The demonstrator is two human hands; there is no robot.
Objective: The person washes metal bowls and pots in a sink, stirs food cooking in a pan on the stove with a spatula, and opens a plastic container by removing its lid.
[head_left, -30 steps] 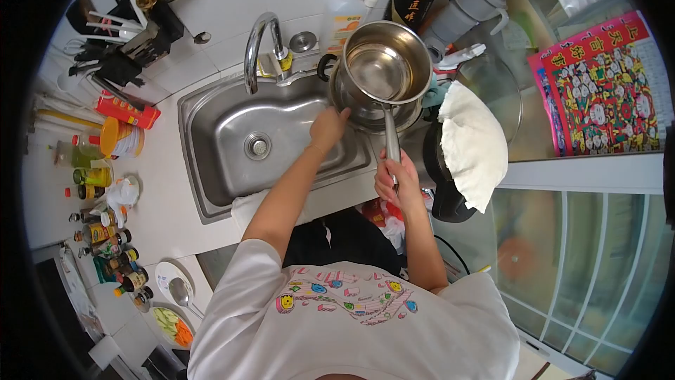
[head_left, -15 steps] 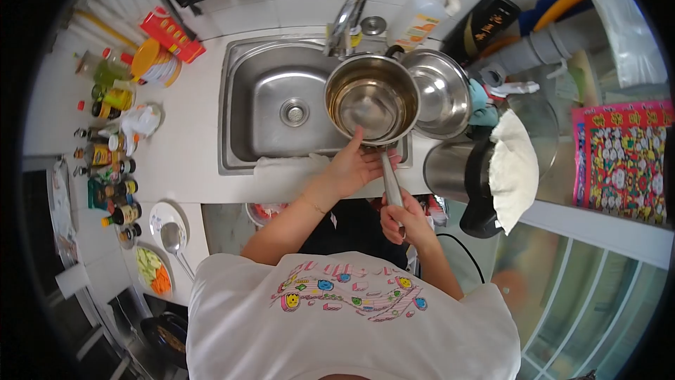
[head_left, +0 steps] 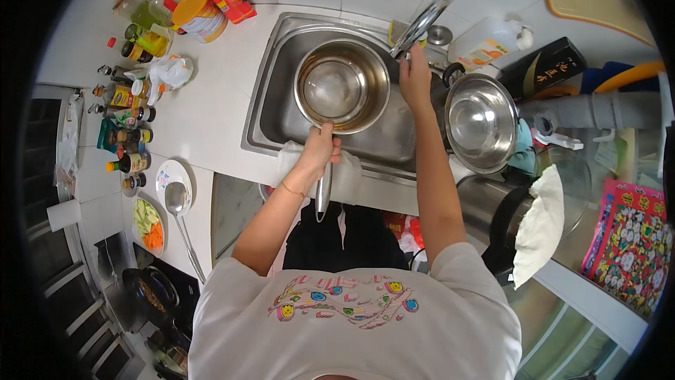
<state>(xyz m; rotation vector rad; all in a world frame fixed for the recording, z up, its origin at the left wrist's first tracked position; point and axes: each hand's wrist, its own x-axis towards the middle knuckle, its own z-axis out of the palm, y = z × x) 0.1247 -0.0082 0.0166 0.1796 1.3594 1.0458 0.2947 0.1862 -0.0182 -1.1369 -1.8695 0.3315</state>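
Note:
Over the sink (head_left: pixel 271 116) I see a stainless steel saucepan (head_left: pixel 341 88), its inside facing up. My left hand (head_left: pixel 320 151) is wrapped round the pan's metal handle, close to the rim. My right hand (head_left: pixel 416 81) reaches to the back of the sink, its fingers closed at the base of the chrome faucet (head_left: pixel 425 25); the fingertips are partly hidden. No water stream shows from the spout. A white cloth (head_left: pixel 344 169) hangs over the sink's front edge, beneath the pan handle.
Right of the sink are a steel bowl or lid (head_left: pixel 481 123), a plastic jug (head_left: pixel 489 42) and a black box (head_left: pixel 545 67). Bottles (head_left: pixel 130 134) line the left wall. A ladle (head_left: pixel 176 201) lies across a plate near cut vegetables (head_left: pixel 148 222).
The saucepan has moved left over the sink basin. My left hand has taken its handle, while my right hand has let go and gone up to the faucet. The view has shifted.

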